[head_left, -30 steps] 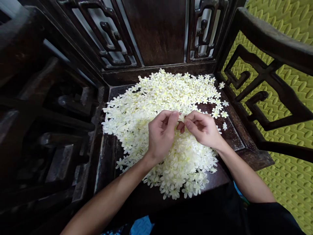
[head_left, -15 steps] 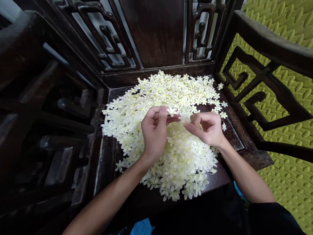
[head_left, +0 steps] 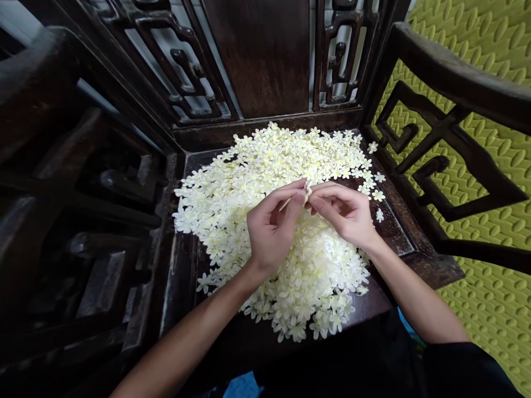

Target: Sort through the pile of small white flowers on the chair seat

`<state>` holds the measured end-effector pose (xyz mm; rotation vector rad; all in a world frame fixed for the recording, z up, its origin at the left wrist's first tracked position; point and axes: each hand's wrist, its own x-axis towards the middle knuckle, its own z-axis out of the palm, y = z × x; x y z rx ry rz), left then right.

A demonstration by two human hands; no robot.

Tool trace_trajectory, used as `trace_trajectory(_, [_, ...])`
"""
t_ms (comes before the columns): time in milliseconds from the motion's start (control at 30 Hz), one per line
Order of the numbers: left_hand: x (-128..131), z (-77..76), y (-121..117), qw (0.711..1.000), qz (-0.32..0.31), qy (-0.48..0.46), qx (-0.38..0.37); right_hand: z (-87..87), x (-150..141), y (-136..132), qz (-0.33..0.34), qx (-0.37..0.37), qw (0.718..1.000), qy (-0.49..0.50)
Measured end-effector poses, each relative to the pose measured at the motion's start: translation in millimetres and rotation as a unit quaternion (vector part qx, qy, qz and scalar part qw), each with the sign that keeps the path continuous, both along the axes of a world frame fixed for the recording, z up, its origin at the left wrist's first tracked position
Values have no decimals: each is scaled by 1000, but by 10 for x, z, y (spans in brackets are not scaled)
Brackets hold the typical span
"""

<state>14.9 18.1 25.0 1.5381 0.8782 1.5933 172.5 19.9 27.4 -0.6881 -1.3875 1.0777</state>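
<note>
Above a heap of small white artificial-looking flowers (head_left: 232, 207), my two hands meet at the fingertips. My left hand (head_left: 276, 221) is closed, thumb and fingers pinching small white flower pieces (head_left: 307, 190). Against the same pieces, the bent fingers and thumb of my right hand (head_left: 346, 213) are pressed from the other side. How the pieces fit together is too small to make out, and the fingers partly cover them. Single flowers (head_left: 378, 195) lie scattered to the right of the heap.
The heap rests on the dark wooden seat (head_left: 392, 221) of a carved chair. Its backrest (head_left: 265, 61) stands behind, with an openwork armrest (head_left: 468, 160) on the right and another armrest (head_left: 112, 182) on the left. Beyond the right armrest lies a yellow-green textured mat (head_left: 489, 309).
My left hand has moved right, bringing both hands together. The flower that lay over my left fingers now shows side-on as small pieces between both hands' fingertips.
</note>
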Motion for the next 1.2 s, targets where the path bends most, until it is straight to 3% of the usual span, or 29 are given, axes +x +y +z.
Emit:
trace_trajectory(833, [-14, -54, 37, 998, 23, 38, 40, -20, -11, -4, 12, -32, 999, -7])
trace_trajectory(1100, [-9, -128, 38, 997, 5, 40, 66, -53, -7, -10, -36, -39, 998, -24])
trace_trajectory(1200, [-13, -132, 42, 995, 32, 73, 64, -54, 7, -10, -30, -40, 998, -35])
